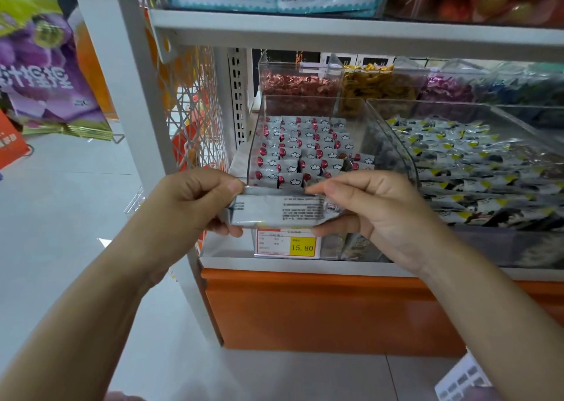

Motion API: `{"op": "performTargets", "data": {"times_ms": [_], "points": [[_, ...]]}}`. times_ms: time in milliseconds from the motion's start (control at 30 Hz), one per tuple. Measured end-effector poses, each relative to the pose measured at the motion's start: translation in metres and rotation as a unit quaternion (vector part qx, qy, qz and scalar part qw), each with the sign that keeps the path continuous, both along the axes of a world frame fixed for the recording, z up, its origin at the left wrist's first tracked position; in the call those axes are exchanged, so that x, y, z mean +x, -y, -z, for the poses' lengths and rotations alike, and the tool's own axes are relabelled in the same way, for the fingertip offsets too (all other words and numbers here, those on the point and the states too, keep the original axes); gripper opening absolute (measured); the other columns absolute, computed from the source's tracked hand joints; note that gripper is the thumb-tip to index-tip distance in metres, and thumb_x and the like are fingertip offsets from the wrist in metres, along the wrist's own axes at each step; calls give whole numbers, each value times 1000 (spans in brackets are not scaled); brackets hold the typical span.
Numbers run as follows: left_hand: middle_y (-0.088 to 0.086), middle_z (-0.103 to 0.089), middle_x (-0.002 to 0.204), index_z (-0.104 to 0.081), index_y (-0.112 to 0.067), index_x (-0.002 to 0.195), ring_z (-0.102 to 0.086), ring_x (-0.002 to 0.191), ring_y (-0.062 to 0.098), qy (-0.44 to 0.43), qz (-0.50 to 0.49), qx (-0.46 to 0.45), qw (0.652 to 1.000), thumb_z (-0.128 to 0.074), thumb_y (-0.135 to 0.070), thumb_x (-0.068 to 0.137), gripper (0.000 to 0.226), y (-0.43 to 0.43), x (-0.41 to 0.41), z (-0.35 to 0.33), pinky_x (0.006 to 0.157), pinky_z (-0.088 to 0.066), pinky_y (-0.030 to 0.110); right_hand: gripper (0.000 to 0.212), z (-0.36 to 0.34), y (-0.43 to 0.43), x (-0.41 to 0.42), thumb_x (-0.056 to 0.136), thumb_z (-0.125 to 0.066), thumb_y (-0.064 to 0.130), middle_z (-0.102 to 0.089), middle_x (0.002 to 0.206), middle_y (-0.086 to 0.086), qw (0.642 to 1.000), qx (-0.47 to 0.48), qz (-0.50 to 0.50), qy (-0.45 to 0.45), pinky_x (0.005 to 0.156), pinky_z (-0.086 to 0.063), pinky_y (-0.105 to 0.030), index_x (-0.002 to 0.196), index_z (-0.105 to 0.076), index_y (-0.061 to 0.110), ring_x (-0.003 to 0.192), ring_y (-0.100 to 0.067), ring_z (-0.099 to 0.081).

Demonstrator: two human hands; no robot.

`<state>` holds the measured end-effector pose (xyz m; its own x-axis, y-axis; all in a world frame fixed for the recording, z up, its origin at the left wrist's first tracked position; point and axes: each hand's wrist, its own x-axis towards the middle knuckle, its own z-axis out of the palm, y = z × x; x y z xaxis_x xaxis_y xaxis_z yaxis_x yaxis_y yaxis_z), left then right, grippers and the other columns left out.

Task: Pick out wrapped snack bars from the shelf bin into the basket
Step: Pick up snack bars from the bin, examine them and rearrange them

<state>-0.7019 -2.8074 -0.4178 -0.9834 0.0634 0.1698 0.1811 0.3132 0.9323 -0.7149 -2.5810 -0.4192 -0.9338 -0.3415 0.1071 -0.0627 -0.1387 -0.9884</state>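
Stood before white metal shop shelving [335, 24] set on an orange base panel [320, 309], with pale floor tiles [61, 217] off to the left. Held a silver foil-wrapped snack bar [274, 210] level, small black print facing up, just in front of the near lip of a clear plastic shelf bin [393, 144]. Pinched the bar's left end with the left hand [195, 199], digits curled over the top edge and under the bottom. Pinched the right end the same way with the right hand [375, 214]. Saw rows of grey-white wrapped bars with red ends [305, 147] packed inside that bin, right behind the held one. Read 15.80 on a white and yellow price label [287, 243] fixed to the bin's front, directly below the bar. Found a second clear bin [457, 107] of black, white and yellow wrapped sweets just beside it on the right. Made out clear boxes of red sweets [296, 86] and yellow sweets [375, 85] farther back. Noted a purple snack bag [45, 74] hanging at far left. Glimpsed a pale gridded object [460, 379] at the near right corner, too cropped to identify.
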Motion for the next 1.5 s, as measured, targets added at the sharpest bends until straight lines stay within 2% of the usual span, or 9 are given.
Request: {"op": "performTargets", "data": {"times_ms": [100, 233, 400, 667, 767, 867, 1133, 1400, 1500], "points": [[9, -72, 81, -72, -12, 79, -69, 69, 22, 45, -23, 40, 998, -51, -22, 90, 25, -1, -1, 2, 69, -60, 34, 27, 0, 1, 0, 78, -59, 24, -72, 91, -19, 999, -25, -5, 27, 60, -58, -25, 89, -73, 3, 79, -27, -71], [24, -66, 79, -64, 0, 87, -62, 47, 14, 127, -54, 142, 980, -48, -22, 94, 28, -5, -1, -1, 43, -52, 20, 27, -1, 6, 0, 81, -60, 29, -71, 94, -14, 992, -105, -57, 39, 70, -57, -28, 91, -73, 8, 85, -21, -68], [11, -63, 59, -63, 4, 94, -58, 46, 12, 180, -25, 211, 960, -51, -43, 82, 49, -9, 0, -1, 41, -48, 18, 20, 7, 13, -3, 77, -59, 21, -72, 79, -7, 997, -57, 44, -15, 54, -54, -21, 87, -70, 7, 66, -14, -67], [-2, -71, 65, -72, -20, 85, -67, 54, 9, -9, -48, -19, 999, -52, -42, 83, 29, -20, -1, 1, 56, -55, 20, 16, 6, 15, -11, 76, -65, 25, -69, 83, -12, 991, -66, 110, -27, 55, -55, -25, 84, -68, 12, 69, -23, -69], [-16, -67, 65, -70, -24, 95, -60, 56, -1, -110, -100, -108, 983, -50, -33, 93, 21, -25, -11, 3, 52, -44, 11, 5, 0, 12, -17, 86, -63, 16, -70, 79, -6, 974, 28, 196, -114, 60, -59, -33, 85, -66, 13, 66, -19, -68], [-5, -64, 101, -66, -19, 113, -52, 75, -2, -162, -149, -198, 955, -50, -30, 94, 28, -19, -22, 6, 65, -38, 10, 9, -5, 10, -20, 89, -60, 14, -69, 77, -1, 950, 113, 227, -181, 60, -59, -36, 92, -65, 7, 62, -15, -68], [-7, -52, 105, -63, -16, 120, -45, 78, -14, -179, -113, -217, 953, -51, -21, 94, 28, -15, -27, 13, 70, -28, -7, 34, 4, 49, -19, 83, -67, 31, -58, 88, 15, 866, 356, 168, -308, 65, -43, -4, 113, -62, 16, 72, 6, -54], [0, -54, 121, -55, -17, 129, -51, 88, 3, -166, -92, -199, 962, -51, -19, 95, 34, -23, -38, 15, 69, -31, -6, 23, 18, 64, -25, 87, -60, 39, -53, 99, 7, 740, 535, 134, -384, 83, -30, -31, 89, -73, 20, 99, -15, -38], [1, -54, 125, -52, -20, 131, -49, 84, -3, -167, -85, -189, 964, -50, -20, 95, 36, -23, -40, 20, 68, -31, -8, 27, 16, 59, -29, 91, -50, 32, -46, 95, 10, 740, 551, 110, -369, 85, -29, -35, 87, -74, 21, 92, -11, -26]]}}
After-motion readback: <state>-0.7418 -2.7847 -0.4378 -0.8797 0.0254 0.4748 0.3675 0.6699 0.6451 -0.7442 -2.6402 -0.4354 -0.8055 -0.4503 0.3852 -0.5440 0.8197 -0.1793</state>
